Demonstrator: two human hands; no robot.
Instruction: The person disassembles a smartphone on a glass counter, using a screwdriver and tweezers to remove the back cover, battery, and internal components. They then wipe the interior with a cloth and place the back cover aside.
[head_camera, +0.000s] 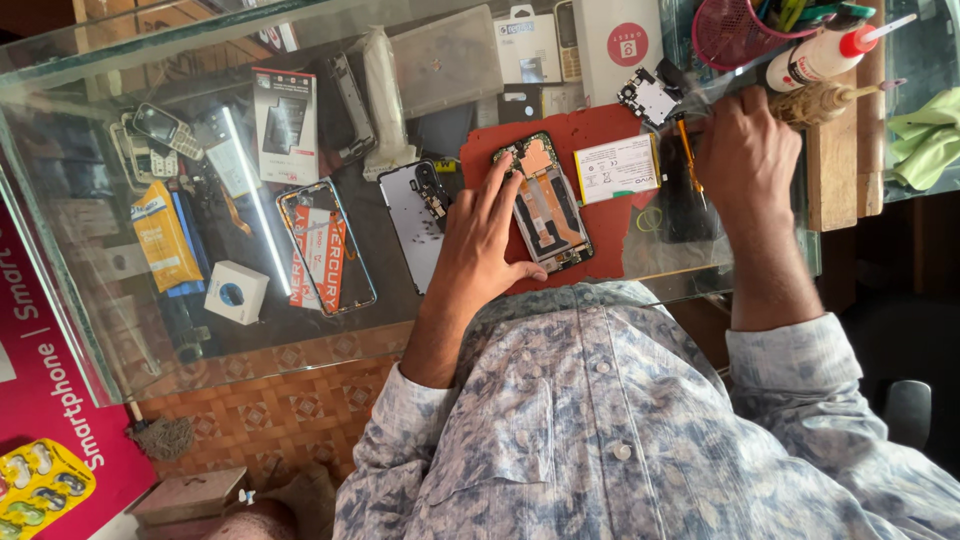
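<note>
Resting spread on the opened phone (545, 205), left hand (480, 245); right hand (745, 150) pinching a screwdriver (686, 150).

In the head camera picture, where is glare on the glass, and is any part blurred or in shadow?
Head view: daylight is soft; a bright streak of glare crosses the glass counter left of the left hand, washing out items beneath. The opened phone on the red mat is sharp. The right hand looks slightly soft. The right edge beyond the counter lies in deep shadow.
</note>
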